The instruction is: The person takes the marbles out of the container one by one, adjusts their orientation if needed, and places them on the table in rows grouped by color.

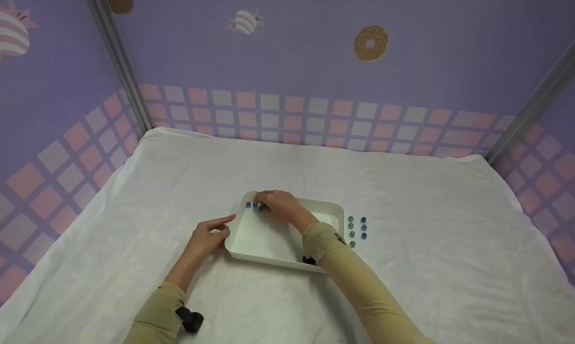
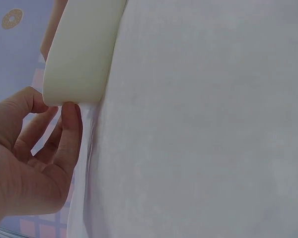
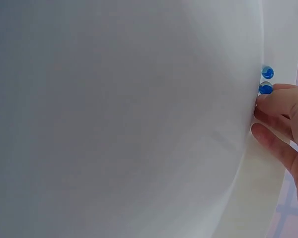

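A shallow white tray (image 1: 268,234) lies on the white cloth. My left hand (image 1: 211,237) is at its left end, relaxed fingertips (image 2: 69,111) touching the outer wall near a corner. My right hand (image 1: 283,206) reaches over the tray into its far left corner, fingers pointing down. Its fingertips pinch a blue marble (image 1: 261,208), which is mostly hidden by the fingers. Two more blue marbles lie inside the tray by the far wall, a corner marble (image 3: 267,72) and a nearer marble (image 3: 265,88) right at the fingers.
Right of the tray, on the cloth (image 1: 435,248), several greenish clear marbles (image 1: 352,234) form a column beside a column of three blue marbles (image 1: 363,227). Purple patterned walls (image 1: 297,57) enclose the back and sides. A black wrist camera (image 1: 190,319) is on the left sleeve.
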A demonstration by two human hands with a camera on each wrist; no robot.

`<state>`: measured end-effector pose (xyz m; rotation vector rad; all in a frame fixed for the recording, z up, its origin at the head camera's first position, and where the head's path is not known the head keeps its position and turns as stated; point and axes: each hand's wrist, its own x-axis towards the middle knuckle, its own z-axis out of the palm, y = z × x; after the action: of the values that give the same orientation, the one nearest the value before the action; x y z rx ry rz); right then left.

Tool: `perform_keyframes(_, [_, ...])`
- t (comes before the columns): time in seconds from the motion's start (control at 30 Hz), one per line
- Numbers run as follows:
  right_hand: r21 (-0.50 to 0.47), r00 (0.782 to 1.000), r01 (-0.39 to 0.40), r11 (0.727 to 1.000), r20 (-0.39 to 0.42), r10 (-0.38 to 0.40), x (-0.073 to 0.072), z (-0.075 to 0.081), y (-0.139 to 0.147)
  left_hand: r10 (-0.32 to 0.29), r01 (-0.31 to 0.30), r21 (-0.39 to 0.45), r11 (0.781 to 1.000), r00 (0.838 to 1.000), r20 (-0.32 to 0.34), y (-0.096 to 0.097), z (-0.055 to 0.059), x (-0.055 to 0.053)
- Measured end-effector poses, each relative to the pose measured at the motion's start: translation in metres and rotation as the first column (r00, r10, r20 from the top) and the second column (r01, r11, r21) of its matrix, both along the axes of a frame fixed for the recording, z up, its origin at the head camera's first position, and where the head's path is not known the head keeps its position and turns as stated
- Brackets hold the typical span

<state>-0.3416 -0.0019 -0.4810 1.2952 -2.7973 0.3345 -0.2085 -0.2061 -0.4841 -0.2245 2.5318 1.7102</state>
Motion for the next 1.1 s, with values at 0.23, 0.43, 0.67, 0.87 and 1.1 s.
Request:
perform_keyframes(0.23, [0.028,1.0,-0.01,1.0,0.023,0.009,0.0,0.003,0.003,-0.01,0.01,0.004,1.0,1.0,0.004,0.0,0.001,-0.002])
perform_keyframes(0.43, [0.033,1.0,-0.018,0.999,0.012,0.017,0.0,0.003,0.005,-0.006,0.006,-0.005,1.0,1.0,-0.002,0.0,0.0,-0.004])
perform_keyframes(0.67, [0.063,0.999,-0.026,0.998,0.037,0.024,0.003,0.005,0.005,-0.01,0.01,-0.003,1.0,1.0,-0.006,-0.002,0.001,0.0])
perform_keyframes(0.87, [0.106,0.999,-0.05,0.993,0.021,0.048,0.007,0.009,0.009,-0.007,0.007,-0.017,1.0,1.0,0.003,0.0,0.002,0.0])
perform_keyframes(1.1, [0.169,0.998,-0.064,0.983,0.009,0.063,0.013,0.017,0.015,-0.013,0.013,-0.002,1.0,1.0,0.007,0.0,0.003,0.001])
